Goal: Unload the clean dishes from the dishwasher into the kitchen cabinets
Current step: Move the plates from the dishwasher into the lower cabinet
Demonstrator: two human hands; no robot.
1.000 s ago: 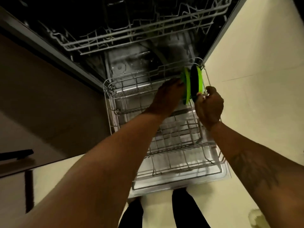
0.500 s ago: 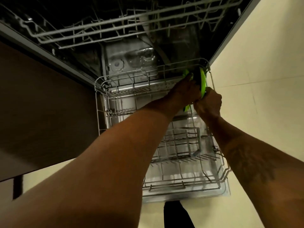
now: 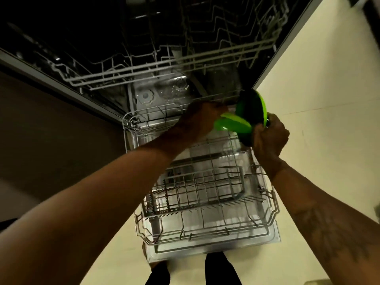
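Green plates [image 3: 232, 124], round, glossy; one tilted, one upright with dark face.

Both my arms are stretched forward and down, bare. My left arm [image 3: 102, 198] comes in from the lower left, nearly straight. My left hand [image 3: 198, 120] shows me its back, fingers curled out of sight round the edge of a plate [image 3: 232, 123]. My right forearm [image 3: 329, 212], tattooed, comes in from the lower right. My right hand [image 3: 270, 138] is fisted round the rim of a second plate [image 3: 254, 108], knuckles toward me. The hands are near each other.
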